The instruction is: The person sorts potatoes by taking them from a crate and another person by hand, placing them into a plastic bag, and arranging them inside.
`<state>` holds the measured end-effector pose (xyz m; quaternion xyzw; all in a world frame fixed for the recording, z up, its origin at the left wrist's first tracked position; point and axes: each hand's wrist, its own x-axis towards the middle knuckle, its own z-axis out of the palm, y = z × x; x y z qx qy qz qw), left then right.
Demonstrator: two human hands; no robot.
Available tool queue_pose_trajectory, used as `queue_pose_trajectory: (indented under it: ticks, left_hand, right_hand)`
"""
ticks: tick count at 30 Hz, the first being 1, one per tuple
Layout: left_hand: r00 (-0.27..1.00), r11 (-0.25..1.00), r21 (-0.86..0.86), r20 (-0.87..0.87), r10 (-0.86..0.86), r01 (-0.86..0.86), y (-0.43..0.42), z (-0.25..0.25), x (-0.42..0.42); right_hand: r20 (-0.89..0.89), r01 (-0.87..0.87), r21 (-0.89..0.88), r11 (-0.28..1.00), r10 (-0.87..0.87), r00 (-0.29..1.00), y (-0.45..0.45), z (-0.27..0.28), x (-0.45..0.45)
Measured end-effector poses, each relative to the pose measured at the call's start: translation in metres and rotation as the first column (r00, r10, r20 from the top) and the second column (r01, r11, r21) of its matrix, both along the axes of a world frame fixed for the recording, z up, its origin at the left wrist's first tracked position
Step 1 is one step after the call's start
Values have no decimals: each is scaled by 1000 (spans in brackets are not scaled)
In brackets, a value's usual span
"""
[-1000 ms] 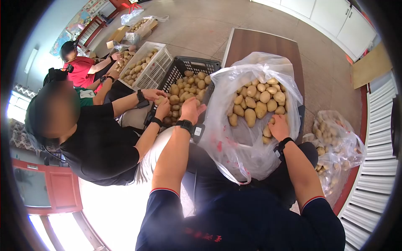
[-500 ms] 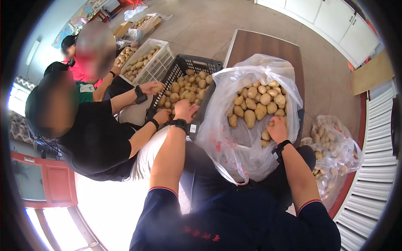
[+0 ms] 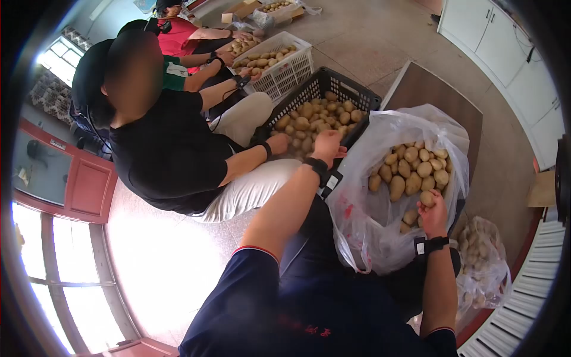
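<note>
My right hand [image 3: 434, 215] holds a potato [image 3: 427, 198] between thumb and fingers, over the near right side of a clear plastic bag [image 3: 363, 217]. Inside that bag lie many loose potatoes [image 3: 413, 183], heaped towards its far side. My left hand [image 3: 327, 147] hovers above the near right part of a black plastic crate [image 3: 364, 100], its fingers apart and no potato visible in it. Potatoes [image 3: 302, 124] fill much of the crate under and beyond this hand. A co-worker's hand [image 3: 278, 143] reaches into the crate's near left side.
Left of me a co-worker in black sits close, knee [image 3: 285, 175] near my forearm. Beyond are a white crate [image 3: 297, 67] of potatoes and other people. A brown board [image 3: 443, 95] lies behind the bag. Another potato bag [image 3: 482, 256] stands on the floor at right.
The view has swung left, so things appear further right. My right hand has lifted a potato off the heap. The neighbouring co-worker's potato-holding hand has moved from the black crate towards the white one.
</note>
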<state>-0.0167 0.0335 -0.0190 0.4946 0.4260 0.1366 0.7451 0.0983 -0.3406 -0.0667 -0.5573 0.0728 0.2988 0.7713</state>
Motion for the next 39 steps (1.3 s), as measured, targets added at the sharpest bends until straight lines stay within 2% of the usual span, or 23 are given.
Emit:
queue_pose_trajectory:
  ticks: [1,3,5,7,9,11,15,17,19,21,26,29,30,31,32,33,34,36,37,38,39]
  left_hand:
    - [1000,1000,5,5,-1,1,-3,2,1]
    - [989,990,-25,67,-134,136,-12,4,4]
    - [977,979,-29,75,-198,201,-23,14,7]
    - [917,916,-32,43,-398,399,-32,19,9]
    - [885,886,-21,48,-462,464,-41,18,11]
    - [803,803,-15,19,-596,596,-49,18,11]
    - [699,698,-46,24,-714,715,-59,27,9]
    - [683,680,-69,43,-729,730,-64,33,7]
    - [667,661,-95,62,-742,744,-65,30,9]
    - [542,526,-138,152,-826,839,-64,26,12]
    - [535,530,-78,120,-836,845,-63,27,10]
    - [577,581,27,87,-812,814,-56,19,7]
    - [638,634,-66,81,-766,770,-57,27,5]
    - [663,657,-90,86,-743,748,-54,22,6]
    - [682,682,-44,103,-724,730,-53,20,8]
    - [681,686,-1,124,-722,728,-47,14,8]
    - [719,717,-70,127,-683,693,-44,10,12]
    - [783,780,-74,96,-615,621,-42,19,11]
    - [774,770,-76,98,-626,633,-38,13,11]
    - [818,814,-92,118,-563,574,-33,6,12]
    - [858,853,-109,136,-495,510,-30,5,12]
  right_hand:
    - [-25,3,-7,1000,-3,1000,9,13,-5]
    - [-44,16,-12,1000,-17,999,25,38,-16]
    - [90,-140,-52,989,144,985,43,56,-26]
    - [105,-177,-52,983,181,978,56,50,-28]
    - [97,-268,-27,963,269,958,74,52,-38]
    - [105,-293,-37,955,295,950,90,63,-49]
    - [161,-398,-118,910,413,897,104,59,-53]
    - [165,-375,-139,917,395,904,110,58,-55]
    - [287,-374,-203,905,420,861,113,51,-55]
    - [317,-376,-206,904,425,848,115,50,-56]
    - [356,-372,-197,907,420,835,120,58,-62]
    - [408,-270,-277,922,367,836,117,41,-65]
    - [444,-268,-347,899,409,798,113,29,-63]
    - [470,-259,-420,870,453,757,105,18,-62]
    - [457,-225,-442,869,434,777,98,10,-63]
    - [538,-141,-519,843,451,712,92,3,-65]
    - [608,-56,-582,811,480,632,84,-2,-66]
    - [587,11,-645,764,486,647,64,-7,-69]
    - [576,54,-690,722,502,645,58,-8,-69]
    - [576,62,-690,721,495,651,52,-7,-70]
    - [591,148,-743,653,534,604,43,-5,-70]
